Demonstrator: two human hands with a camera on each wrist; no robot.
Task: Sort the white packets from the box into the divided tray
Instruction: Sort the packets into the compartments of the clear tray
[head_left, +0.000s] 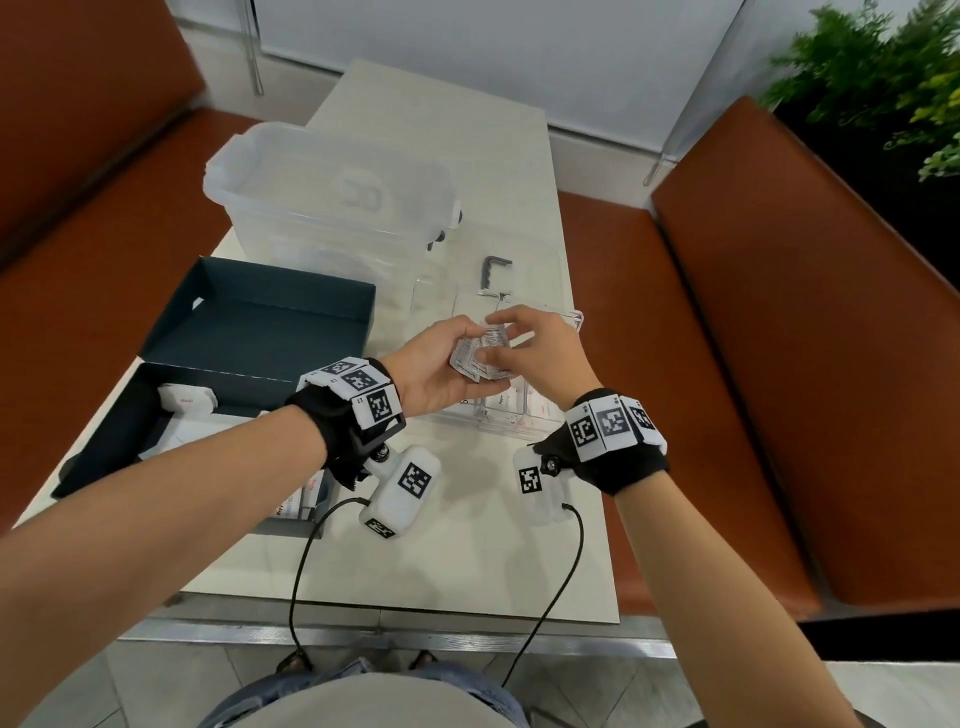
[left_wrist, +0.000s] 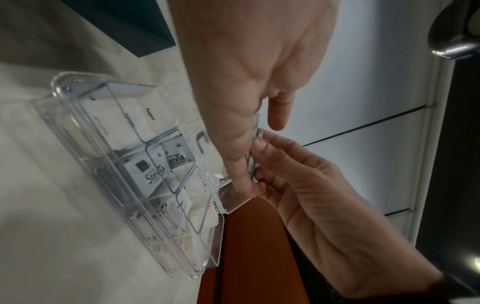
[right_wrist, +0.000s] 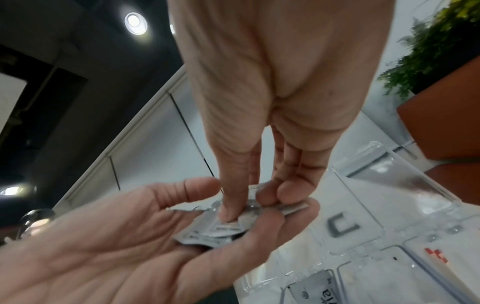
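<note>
Above the clear divided tray (head_left: 498, 428), my left hand (head_left: 460, 364) lies palm up and holds a small stack of white packets (head_left: 480, 353). My right hand (head_left: 498, 338) pinches the top packet of that stack with thumb and fingers (right_wrist: 228, 209). The stack (right_wrist: 221, 230) rests on the left fingers in the right wrist view. The tray (left_wrist: 85, 127) holds Sugar packets (left_wrist: 150, 117) and Stevia packets (left_wrist: 153, 172) in separate compartments. An open dark box (head_left: 260, 322) at the left has more white packets (head_left: 184, 402) in it.
A clear storage bin (head_left: 332, 176) stands behind the box. A grey U-shaped piece (head_left: 493, 270) lies on clear plastic beyond the tray. Brown benches (head_left: 779, 364) flank the narrow table (head_left: 467, 545). A plant (head_left: 883, 78) is at the far right.
</note>
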